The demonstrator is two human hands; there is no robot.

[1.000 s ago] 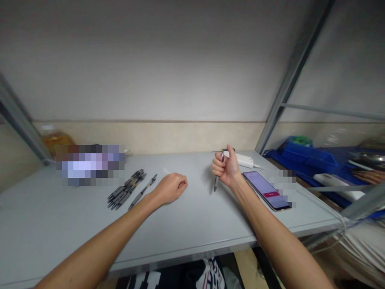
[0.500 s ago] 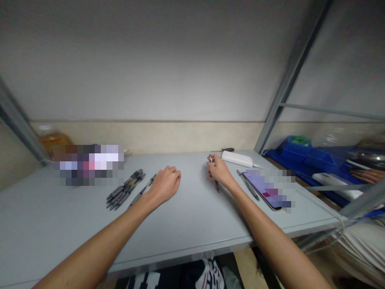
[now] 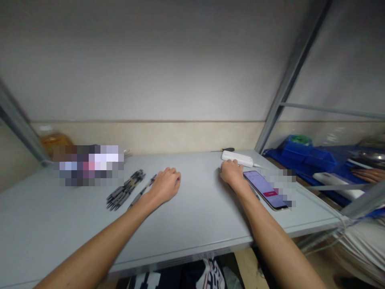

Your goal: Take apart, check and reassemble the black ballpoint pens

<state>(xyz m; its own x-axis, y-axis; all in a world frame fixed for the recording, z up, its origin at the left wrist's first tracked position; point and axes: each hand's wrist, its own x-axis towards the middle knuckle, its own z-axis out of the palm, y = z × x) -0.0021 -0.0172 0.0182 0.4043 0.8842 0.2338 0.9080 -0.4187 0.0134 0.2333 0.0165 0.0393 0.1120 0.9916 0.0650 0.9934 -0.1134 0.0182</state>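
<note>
My left hand (image 3: 165, 183) rests on the table with its fingers curled under, and nothing shows in it. Beside its wrist lies a grey pen or two (image 3: 141, 193), partly covered by the forearm. Farther left is a bundle of several grey pens (image 3: 124, 190). My right hand (image 3: 231, 171) is low over the table, its fingers curled and facing down between the white power strip and the phone. The pen in its grasp is almost wholly hidden beneath it. Another pen (image 3: 255, 194) lies along the phone's left side, mostly covered by my right wrist.
A phone (image 3: 264, 190) with a lit screen lies at the right. Behind it are a white power strip (image 3: 237, 158) with a cable and a screwdriver (image 3: 227, 149). Blurred-out items and an amber bottle (image 3: 55, 140) stand at the back left. Blue bins (image 3: 306, 154) sit beyond the metal frame.
My right hand has moved right and turned palm down, from the middle of the table to beside the phone; the pen it held upright is now out of sight. My left hand has stayed put.
</note>
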